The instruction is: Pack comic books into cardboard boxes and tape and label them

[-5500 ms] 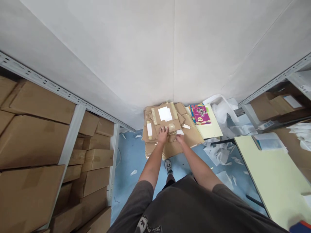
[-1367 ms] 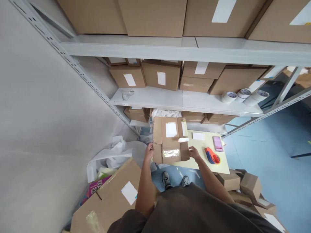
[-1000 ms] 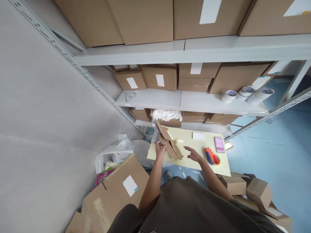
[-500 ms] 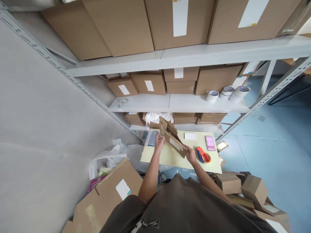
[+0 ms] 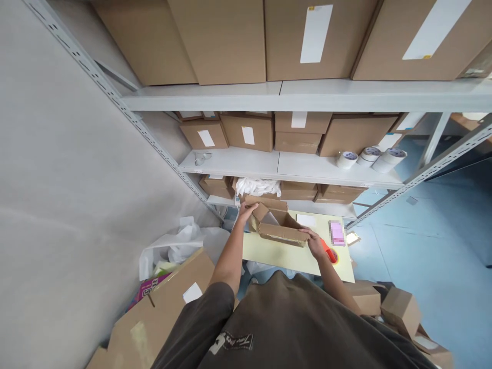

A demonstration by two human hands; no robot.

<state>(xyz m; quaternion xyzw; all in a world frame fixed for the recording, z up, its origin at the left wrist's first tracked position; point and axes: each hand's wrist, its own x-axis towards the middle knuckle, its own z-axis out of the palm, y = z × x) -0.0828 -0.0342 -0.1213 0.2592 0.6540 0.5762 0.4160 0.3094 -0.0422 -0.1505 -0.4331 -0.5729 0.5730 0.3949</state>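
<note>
Between my two hands is an opened cardboard box (image 5: 284, 233), its flaps spread and its inside facing up. My left hand (image 5: 247, 211) grips a flap at the box's left far corner. At the right end, my right hand (image 5: 314, 242) is closed on the edge of the box. Under it lies a pale yellow tabletop (image 5: 269, 255). Just right of my right hand is a red tape dispenser (image 5: 329, 252), partly covered by my forearm. A white card (image 5: 306, 220) and a pink pack (image 5: 337, 233), blurred out, lie farther back on the table.
Grey metal shelving (image 5: 238, 163) with cardboard boxes stands ahead, and rolls of tape (image 5: 347, 160) sit on its middle shelf. A large carton (image 5: 165, 307) leans at lower left beside white plastic wrap (image 5: 184, 241). Several cardboard boxes (image 5: 400, 307) are piled at lower right.
The box has turned from a steep tilt to nearly level, and its open inside now shows. My left hand has moved up to its far corner; my right hand has shifted right with it.
</note>
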